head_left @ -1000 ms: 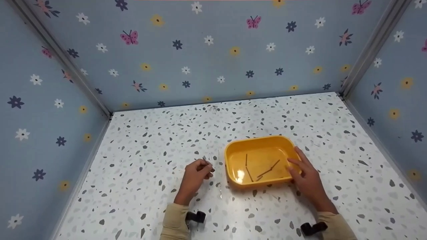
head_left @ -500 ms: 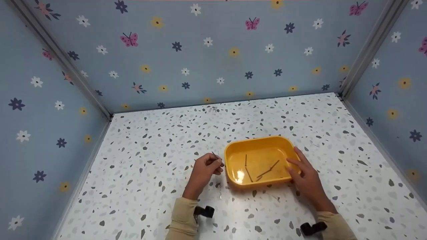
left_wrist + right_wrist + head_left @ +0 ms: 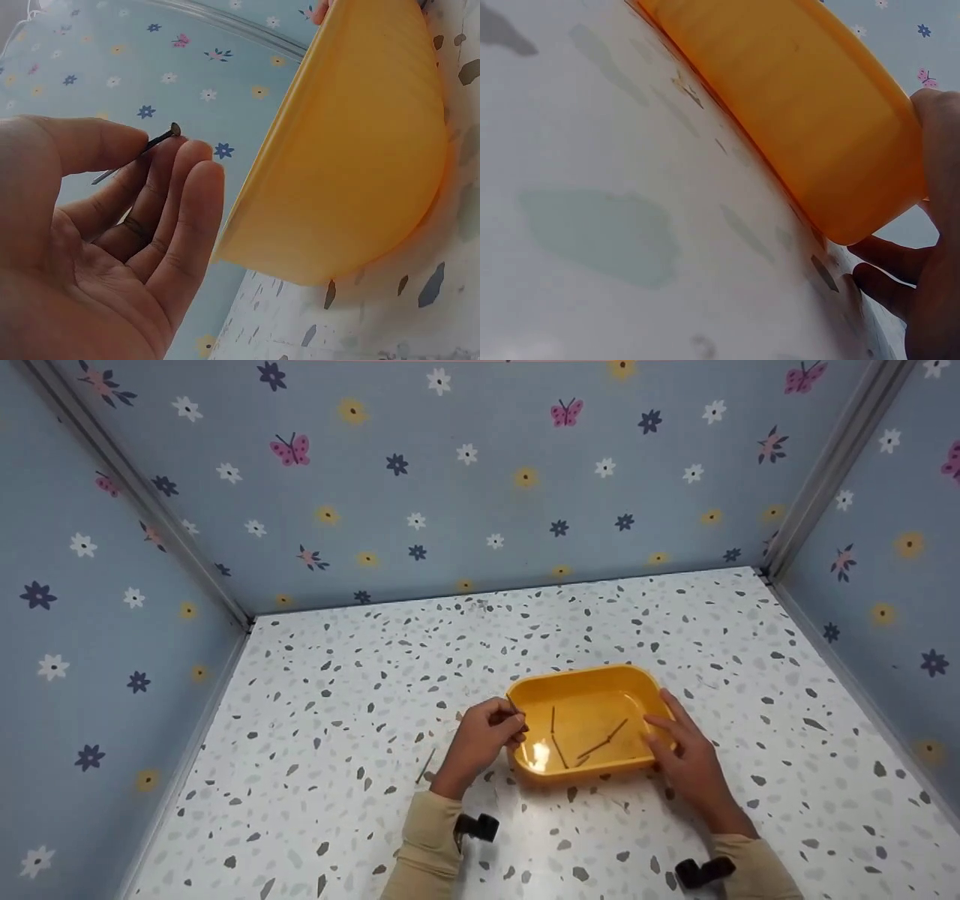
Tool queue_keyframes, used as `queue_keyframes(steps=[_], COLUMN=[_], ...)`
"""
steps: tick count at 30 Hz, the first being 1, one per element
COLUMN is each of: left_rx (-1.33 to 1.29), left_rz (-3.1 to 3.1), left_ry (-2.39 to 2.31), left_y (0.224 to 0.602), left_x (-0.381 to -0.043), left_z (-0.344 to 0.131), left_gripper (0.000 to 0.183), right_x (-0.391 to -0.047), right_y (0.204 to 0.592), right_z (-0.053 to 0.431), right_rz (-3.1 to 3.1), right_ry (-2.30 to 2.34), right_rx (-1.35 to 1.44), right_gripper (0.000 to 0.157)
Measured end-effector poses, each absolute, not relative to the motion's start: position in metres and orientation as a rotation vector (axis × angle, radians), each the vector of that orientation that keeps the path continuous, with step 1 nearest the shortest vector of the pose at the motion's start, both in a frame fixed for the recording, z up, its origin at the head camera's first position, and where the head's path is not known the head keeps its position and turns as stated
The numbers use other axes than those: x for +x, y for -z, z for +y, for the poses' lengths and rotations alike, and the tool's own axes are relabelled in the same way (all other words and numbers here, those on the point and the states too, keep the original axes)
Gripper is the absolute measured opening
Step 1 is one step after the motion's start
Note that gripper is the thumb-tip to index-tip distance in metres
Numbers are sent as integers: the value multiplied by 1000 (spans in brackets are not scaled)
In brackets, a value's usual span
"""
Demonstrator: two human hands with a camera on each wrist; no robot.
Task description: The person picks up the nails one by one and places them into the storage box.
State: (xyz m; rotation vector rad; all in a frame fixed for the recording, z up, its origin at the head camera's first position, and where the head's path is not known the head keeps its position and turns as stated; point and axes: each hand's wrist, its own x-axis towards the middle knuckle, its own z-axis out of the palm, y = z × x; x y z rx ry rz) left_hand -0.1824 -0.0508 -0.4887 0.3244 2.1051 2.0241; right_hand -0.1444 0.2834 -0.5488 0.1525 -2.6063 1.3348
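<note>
A nail [image 3: 166, 137] is pinched between the thumb and fingertips of my left hand [image 3: 484, 739], its head showing in the left wrist view. That hand is at the left rim of a yellow plastic tub [image 3: 585, 680]. Inside the tub, several thin dark nails [image 3: 619, 730] lie on the bottom. My right hand [image 3: 690, 765] grips the tub's right end, with fingertips over the rim; in the right wrist view other fingers [image 3: 889, 259] are low beside the outer wall. Another nail [image 3: 425, 766] lies on the table left of my left wrist.
The table [image 3: 337, 675] has a white speckled top. Flower-patterned panels [image 3: 480, 495] enclose it at the back and both sides. Black wrist mounts [image 3: 478, 826] sit on both sleeves.
My left hand has moved right with its nail, from the table to the tub's left rim. A nail on the table now shows left of the wrist. The right hand and tub have stayed put.
</note>
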Motion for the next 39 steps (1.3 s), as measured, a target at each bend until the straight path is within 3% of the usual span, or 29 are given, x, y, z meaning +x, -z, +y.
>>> queue_keyframes(steps=[17, 27, 39], left_rx=[613, 607, 567], left_rz=[2612, 2719, 2583], left_ry=[-1497, -1257, -1486], left_y=[484, 492, 495], left_x=[-185, -192, -192], left_z=[-4, 13, 8], left_gripper=[11, 8, 16], right_x=[-145, -145, -145], right_y=[549, 550, 550], right_z=[283, 283, 284], right_rz=[-2567, -2560, -2573], right_ry=[-1331, -1331, -1344], right_rx=[191, 186, 178], right_gripper=[34, 34, 34])
